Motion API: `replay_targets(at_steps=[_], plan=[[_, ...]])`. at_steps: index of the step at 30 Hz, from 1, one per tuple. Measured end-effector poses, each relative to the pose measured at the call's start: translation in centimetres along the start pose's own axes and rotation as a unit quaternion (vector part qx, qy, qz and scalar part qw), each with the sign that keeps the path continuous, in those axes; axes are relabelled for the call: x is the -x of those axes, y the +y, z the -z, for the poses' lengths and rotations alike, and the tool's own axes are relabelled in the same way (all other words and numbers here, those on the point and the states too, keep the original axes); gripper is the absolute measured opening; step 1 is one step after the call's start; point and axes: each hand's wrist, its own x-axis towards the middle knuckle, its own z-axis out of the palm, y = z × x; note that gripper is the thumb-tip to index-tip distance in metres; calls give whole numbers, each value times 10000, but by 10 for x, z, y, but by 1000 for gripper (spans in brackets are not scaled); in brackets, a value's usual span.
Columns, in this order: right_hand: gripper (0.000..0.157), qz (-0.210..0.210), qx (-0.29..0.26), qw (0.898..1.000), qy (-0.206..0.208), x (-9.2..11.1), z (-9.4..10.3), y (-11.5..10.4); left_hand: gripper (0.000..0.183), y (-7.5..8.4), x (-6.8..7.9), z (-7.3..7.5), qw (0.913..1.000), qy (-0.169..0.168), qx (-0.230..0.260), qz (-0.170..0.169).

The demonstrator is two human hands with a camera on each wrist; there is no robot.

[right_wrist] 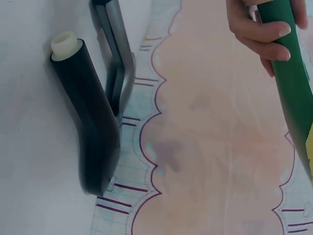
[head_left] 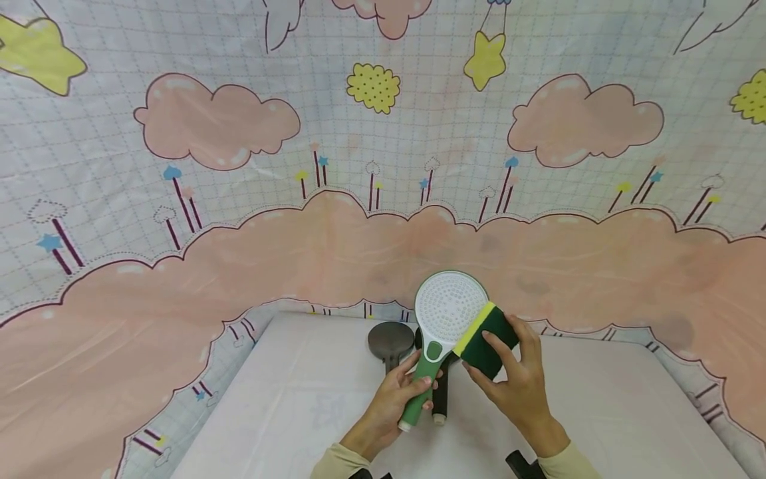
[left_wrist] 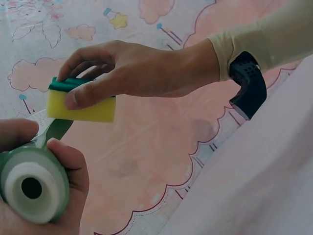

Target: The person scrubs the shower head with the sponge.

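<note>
In the head view my left hand [head_left: 383, 404] grips the green handle of a handheld shower head [head_left: 450, 309], its white nozzle face turned toward me. A yellow sponge with a dark green scouring side [head_left: 494, 344] is pinched between the thumb and fingers of my right hand [head_left: 522, 382]. The sponge's yellow side meets the right edge of the shower head's face. From the left wrist, the open handle end [left_wrist: 34, 188] points at the camera, and the sponge [left_wrist: 88, 107] sits beyond it. My left fingers [right_wrist: 269, 32] curl round the green handle [right_wrist: 291, 81] in the right wrist view.
Behind the held shower head, a grey shower head [head_left: 390, 339] and a black one [head_left: 440, 398] lie on the white table [head_left: 287, 386], partly hidden by my left hand and what it holds. A patterned cloth [head_left: 335, 259] rises past the table's far edge.
</note>
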Motion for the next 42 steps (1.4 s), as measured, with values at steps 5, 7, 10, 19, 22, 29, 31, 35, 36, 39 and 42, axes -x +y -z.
replay_targets(at_steps=[5,7,10,19,22,29,31,35,36,39,42], plan=[[58,104,-18,9999,17,-1,-1,0,72,-2,0,0,9998,28,-164,-78],[58,139,-9,9999,7,-2,-1,-1,71,-3,0,0,9997,119,-196,-129],[58,217,16,9998,12,-3,0,-1,70,-3,0,0,9989,383,-198,-168],[57,413,-30,9986,319,-12,1,2,65,-7,-3,-3,9983,547,-94,-182],[57,443,-100,9977,498,-11,0,1,65,-8,-2,-4,9984,528,-172,-59],[57,396,-154,9972,619,-6,-5,-3,64,-9,0,-6,9989,457,-64,21],[56,431,-195,9971,596,-3,-8,-6,65,-10,0,-6,9992,390,35,42],[55,541,-345,9966,517,3,-14,-13,67,-10,1,-4,9991,350,170,143],[54,564,-385,9964,505,4,-15,-14,67,-10,1,-3,9990,349,197,176],[53,606,-446,9961,460,7,-18,-16,67,-10,2,-1,9989,319,242,230],[52,646,-447,9962,384,9,-19,-17,66,-9,2,-1,9989,254,273,279]])
